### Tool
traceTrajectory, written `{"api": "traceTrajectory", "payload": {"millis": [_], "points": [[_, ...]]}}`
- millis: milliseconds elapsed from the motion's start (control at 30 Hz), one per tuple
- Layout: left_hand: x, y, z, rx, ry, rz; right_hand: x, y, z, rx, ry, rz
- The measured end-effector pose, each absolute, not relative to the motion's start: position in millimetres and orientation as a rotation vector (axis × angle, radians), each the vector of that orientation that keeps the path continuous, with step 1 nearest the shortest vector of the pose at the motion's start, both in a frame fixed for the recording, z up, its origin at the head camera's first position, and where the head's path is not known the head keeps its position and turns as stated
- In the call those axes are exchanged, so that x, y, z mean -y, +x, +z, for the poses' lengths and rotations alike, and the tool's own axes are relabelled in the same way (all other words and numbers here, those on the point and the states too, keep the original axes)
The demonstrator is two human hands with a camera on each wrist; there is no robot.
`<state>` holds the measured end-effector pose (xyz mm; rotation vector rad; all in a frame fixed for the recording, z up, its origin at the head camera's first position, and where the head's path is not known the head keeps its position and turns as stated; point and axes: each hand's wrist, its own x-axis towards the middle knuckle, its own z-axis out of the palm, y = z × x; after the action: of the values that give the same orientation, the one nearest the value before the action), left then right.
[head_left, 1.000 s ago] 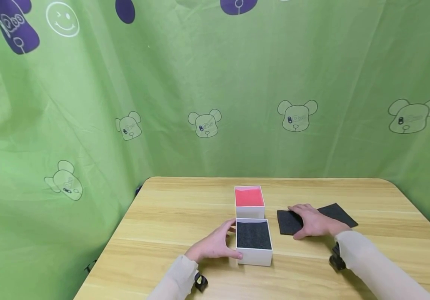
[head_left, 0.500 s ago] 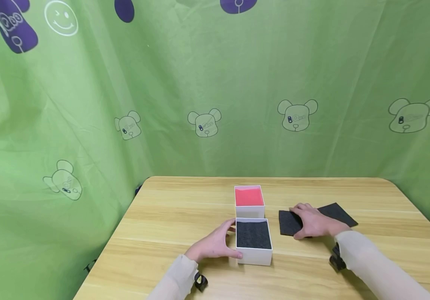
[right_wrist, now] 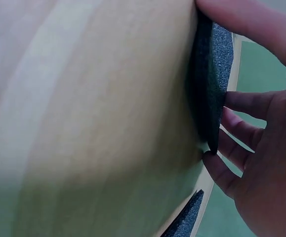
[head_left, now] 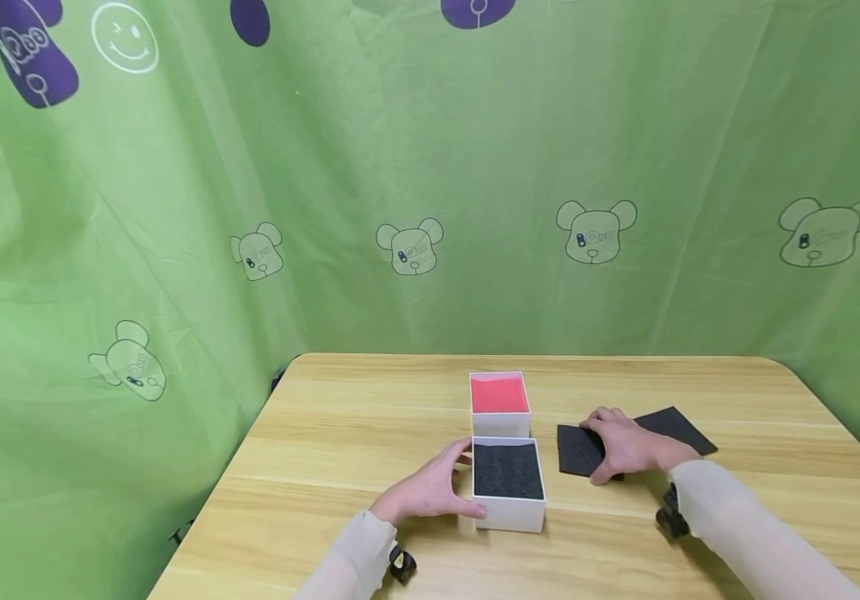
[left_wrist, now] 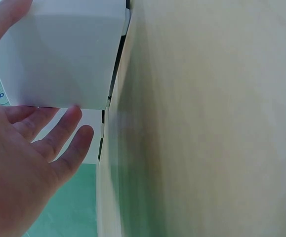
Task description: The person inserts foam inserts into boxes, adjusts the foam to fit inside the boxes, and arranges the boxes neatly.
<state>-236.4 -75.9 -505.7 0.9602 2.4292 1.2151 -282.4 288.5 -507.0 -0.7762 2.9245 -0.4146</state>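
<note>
My left hand [head_left: 430,487] grips the near white box [head_left: 510,513] from its left side, thumb at the front wall and fingertips at the back wall. Inside that box lies a black foam pad [head_left: 507,470], just below the rim. My right hand [head_left: 628,446] spans a black foam sheet [head_left: 578,450] on the table, thumb at its near edge and fingers at its far edge. In the right wrist view the foam sheet [right_wrist: 221,74] shows edge-on between thumb and fingers, close over the tabletop. Part of it is hidden under the palm.
Directly behind the near box stands a second white box [head_left: 501,425] with a red pad [head_left: 499,395] in it. Another black foam piece [head_left: 676,428] lies right of my right hand. Behind the wooden table [head_left: 370,400] hangs a green curtain [head_left: 490,300].
The foam sheet under my right hand has shifted slightly right and towards me, and the right thumb has come a little nearer. My left hand and both boxes stay put.
</note>
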Motion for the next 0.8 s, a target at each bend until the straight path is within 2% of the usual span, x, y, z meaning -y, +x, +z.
{"api": "traceTrajectory", "payload": {"millis": [433, 800], "points": [[75.5, -236.9, -507.1, -2.441, 0.946, 1.203, -286.8, -274.3, -508.9, -3.045, -0.777, -0.396], [74.9, -236.8, -506.2, -2.441, 0.940, 1.202, -284.4, -255.7, -485.1, -3.118, -0.785, -0.479]]}}
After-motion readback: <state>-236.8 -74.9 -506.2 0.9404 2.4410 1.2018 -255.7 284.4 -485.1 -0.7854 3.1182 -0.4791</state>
